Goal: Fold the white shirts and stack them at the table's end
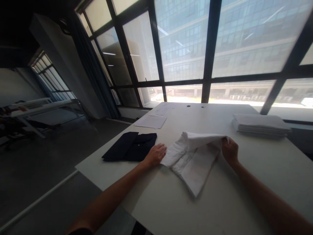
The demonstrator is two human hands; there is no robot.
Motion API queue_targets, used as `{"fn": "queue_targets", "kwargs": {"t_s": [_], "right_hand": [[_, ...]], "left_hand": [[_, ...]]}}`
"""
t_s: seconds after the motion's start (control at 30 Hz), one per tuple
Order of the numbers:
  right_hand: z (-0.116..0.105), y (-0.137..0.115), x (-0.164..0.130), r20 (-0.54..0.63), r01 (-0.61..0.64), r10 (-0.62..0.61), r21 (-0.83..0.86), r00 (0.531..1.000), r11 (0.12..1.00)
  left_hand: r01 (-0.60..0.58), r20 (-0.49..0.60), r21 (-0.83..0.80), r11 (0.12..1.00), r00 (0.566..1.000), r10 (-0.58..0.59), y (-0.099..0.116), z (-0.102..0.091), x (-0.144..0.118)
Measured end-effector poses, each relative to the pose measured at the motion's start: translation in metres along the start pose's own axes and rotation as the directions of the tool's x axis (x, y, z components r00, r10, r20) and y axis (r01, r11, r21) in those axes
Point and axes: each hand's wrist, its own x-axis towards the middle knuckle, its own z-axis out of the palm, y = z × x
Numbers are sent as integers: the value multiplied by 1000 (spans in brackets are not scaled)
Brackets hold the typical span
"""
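While half-folded, white shirt (193, 160), rumpled, edge lifted.

1. A white table (244, 202) carried a white garment (195, 160), gripped at both ends.
2. Left of the left-hand grip lay a dark folded garment (130, 147).
3. Beyond lay paper sheets (151, 121).
4. Right of the right-hand grip sat 1 stack of folded white cloth (260, 125).

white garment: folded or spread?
Partly folded: the white garment is doubled over, its top edge lifted by the right hand.
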Motion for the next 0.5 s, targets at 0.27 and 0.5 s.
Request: {"fn": "queue_targets", "kwargs": {"t_s": [0.27, 0.5], "right_hand": [[-3, 5, 11, -126, -61, 60, -2, 990, 998], [4, 31, 37, -157, -305, 306, 33, 939, 952]], "left_hand": [[170, -172, -86, 982, 968, -182, -3, 7, 56], [-259, 26, -376, 890, 957, 289, 59, 26, 64]]}}
